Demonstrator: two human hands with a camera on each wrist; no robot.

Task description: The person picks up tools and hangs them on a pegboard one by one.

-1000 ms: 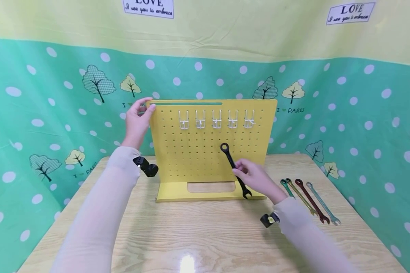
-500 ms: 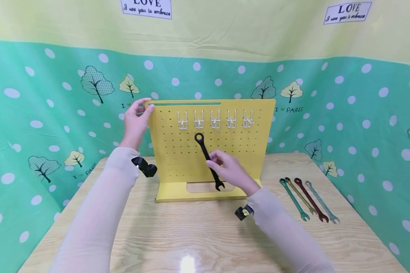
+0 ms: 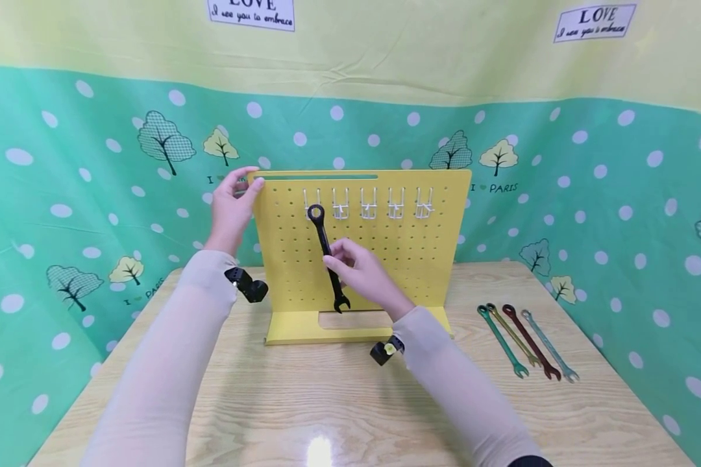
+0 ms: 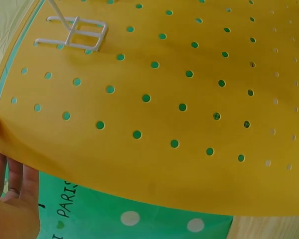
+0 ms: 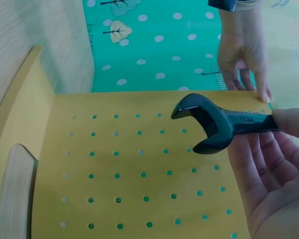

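Note:
My right hand (image 3: 359,269) pinches a black combination wrench (image 3: 329,259) by its shaft, ring end up and open end down, in front of the yellow pegboard (image 3: 292,279). In the head view the ring end overlaps the leftmost white wire hook (image 3: 311,194). The right wrist view shows the open-end jaw close, with the thumb and fingers on the shank of the wrench (image 5: 249,122). My left hand (image 3: 232,211) grips the board's upper left corner, thumb on the front face and the other fingers behind. One white hook (image 4: 87,35) shows in the left wrist view.
Several white wire hooks (image 3: 368,204) form a row along the board's upper part. On the wooden table (image 3: 304,402) at right lie a green wrench (image 3: 504,340), a gold wrench (image 3: 511,332), a dark red wrench (image 3: 530,342) and a silvery blue wrench (image 3: 549,345). A patterned curtain (image 3: 590,214) hangs behind.
My right hand has carried the black wrench left and upward across the board, from the right of centre to the leftmost hook. The left hand stays on the corner.

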